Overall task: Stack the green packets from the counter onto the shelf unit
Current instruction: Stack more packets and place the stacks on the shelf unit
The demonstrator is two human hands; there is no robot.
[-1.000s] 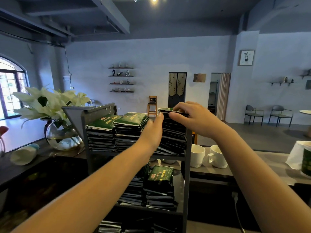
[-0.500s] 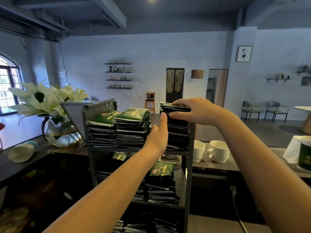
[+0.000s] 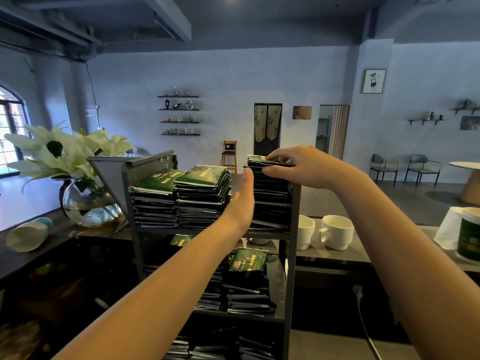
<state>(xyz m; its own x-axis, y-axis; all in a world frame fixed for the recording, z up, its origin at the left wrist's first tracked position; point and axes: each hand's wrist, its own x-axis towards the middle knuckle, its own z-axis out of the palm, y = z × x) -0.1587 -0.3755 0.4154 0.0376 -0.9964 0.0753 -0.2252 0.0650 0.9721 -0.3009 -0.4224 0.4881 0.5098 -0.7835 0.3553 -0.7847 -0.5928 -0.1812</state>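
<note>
A dark metal shelf unit [image 3: 294,255] stands in front of me, with three stacks of green packets on its top tier. My right hand [image 3: 301,166] pinches the top packets [image 3: 259,161] of the right stack [image 3: 271,201], fingers above and thumb below. With straight fingers, my left hand [image 3: 242,201] presses flat against the left side of that stack. The middle stack [image 3: 204,196] and the left stack [image 3: 153,203] stand beside it. More green packets [image 3: 248,276] are piled on the lower tiers.
A glass vase of white lilies [image 3: 78,178] stands on the dark counter [image 3: 15,258] to the left, with a tipped white cup [image 3: 27,236] near it. Two white mugs [image 3: 335,231] stand right of the shelf unit. A green-and-white container [image 3: 467,235] is at the far right.
My right hand has shifted slightly right along the top packets. My left hand has slid up the side of the right stack, fingers now straight against it.
</note>
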